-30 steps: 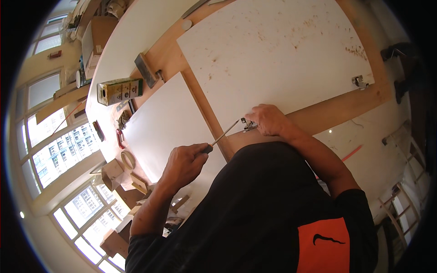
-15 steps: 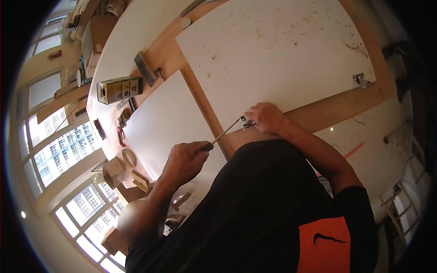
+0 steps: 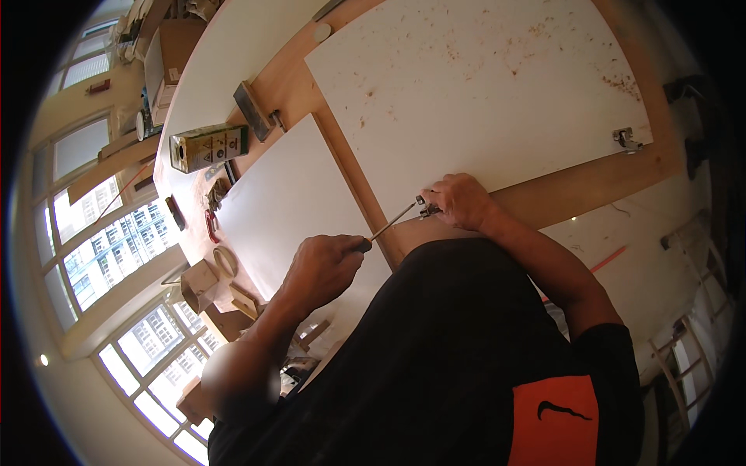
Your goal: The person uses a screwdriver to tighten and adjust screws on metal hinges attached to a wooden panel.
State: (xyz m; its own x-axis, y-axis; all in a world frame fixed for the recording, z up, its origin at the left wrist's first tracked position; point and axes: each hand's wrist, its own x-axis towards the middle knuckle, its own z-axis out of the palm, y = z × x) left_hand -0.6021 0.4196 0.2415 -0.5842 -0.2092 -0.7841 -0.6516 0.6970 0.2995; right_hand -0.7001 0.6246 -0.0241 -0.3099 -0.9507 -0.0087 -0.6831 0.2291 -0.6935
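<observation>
Screwdriver is in L hand, grip closed round the dark handle, shaft angled up to the R, tip at or just beside the near hinge. R hand is at the same hinge, fingers drawn in narrow; can't tell if they pinch it or just steady it. Near hinge sits by the near L corner of the big white panel, which lies flat on the brown bench.

Step in hand, prob.: working a screw on that hinge, tho any screw is too small to see. Next move calls for tip seated straight, firm push, hinge kept from shifting.

Count: 1 screwdriver; 2 metal hinges, incl. the far hinge nr the R end of the same edge, untouched; 2 white panels, incl. the smaller white panel to the L; 1 rect. tin beyond that, w/ 1 dark block just beside. Hands: 2, both the wearer's. Misc. clutter at far L: too jumbled to count.
</observation>
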